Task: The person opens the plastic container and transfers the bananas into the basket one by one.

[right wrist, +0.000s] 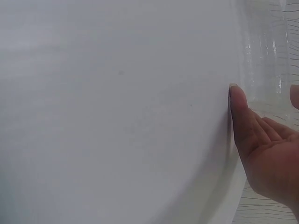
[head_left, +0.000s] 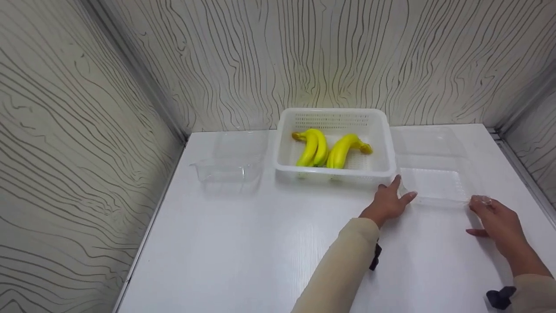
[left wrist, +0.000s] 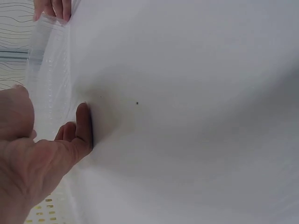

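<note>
Two hands lay nearest on the white table (head_left: 260,252); the left hand (head_left: 388,202) rested with straight fingers at the near-left corner of the open clear container (head_left: 434,184), touching it, gripping nothing; the right hand (head_left: 495,221) touched its near-right corner, fingers relaxed, likewise holding nothing; so the container sat between both hands. Just left of it stood one white basket (head_left: 335,174) holding two banana bunches (head_left: 330,148); left of the basket stood a second clear container (head_left: 230,167).
</note>
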Available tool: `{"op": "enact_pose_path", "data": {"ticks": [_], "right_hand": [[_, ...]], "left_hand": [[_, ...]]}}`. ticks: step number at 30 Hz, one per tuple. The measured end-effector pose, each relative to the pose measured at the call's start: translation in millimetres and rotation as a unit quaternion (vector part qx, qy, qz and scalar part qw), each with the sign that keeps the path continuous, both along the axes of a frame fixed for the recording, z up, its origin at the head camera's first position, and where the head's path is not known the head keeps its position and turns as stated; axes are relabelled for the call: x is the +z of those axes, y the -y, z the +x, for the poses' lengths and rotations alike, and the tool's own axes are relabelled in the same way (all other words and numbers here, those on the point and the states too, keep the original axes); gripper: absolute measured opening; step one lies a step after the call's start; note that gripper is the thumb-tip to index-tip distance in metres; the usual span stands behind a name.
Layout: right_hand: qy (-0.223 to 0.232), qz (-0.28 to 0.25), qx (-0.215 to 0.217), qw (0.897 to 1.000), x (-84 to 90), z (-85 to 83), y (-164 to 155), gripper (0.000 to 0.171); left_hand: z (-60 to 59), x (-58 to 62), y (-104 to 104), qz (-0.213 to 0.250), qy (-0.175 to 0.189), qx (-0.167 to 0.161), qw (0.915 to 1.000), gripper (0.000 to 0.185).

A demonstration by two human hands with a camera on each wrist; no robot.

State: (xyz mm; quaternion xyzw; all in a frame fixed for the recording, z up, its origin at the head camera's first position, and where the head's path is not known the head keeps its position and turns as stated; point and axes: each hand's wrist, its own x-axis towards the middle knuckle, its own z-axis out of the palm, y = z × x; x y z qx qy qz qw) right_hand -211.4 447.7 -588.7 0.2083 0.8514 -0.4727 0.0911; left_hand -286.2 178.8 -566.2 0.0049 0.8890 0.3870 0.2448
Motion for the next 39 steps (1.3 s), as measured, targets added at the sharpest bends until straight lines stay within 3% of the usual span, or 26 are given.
{"op": "enact_pose_path", "data": {"ticks": [8,15,25,39], "right_hand": [[-0.002,0.001,-0.019,1.0,-8.0,-3.7,1,0.092],[-0.015,0.007,-0.031,0.999,-5.6,-11.9,-1,0.094],[0.001,0.025,-0.027,0.999,-2.1,-18.0,-1,0.098],[0.013,0.001,-0.028,1.0,0.1,-19.5,-1,0.097]], "left_hand": [[0.0,-1.6,-3,-0.02,0.002,0.004,0.9998,0.063],[-3.6,-3.4,-4,-0.004,0.008,0.006,0.9999,0.06],[-6.8,0.3,-4,-0.016,0.004,0.005,0.9999,0.058],[-17.9,-0.8,15,0.066,0.105,0.046,0.9912,0.059]]}}
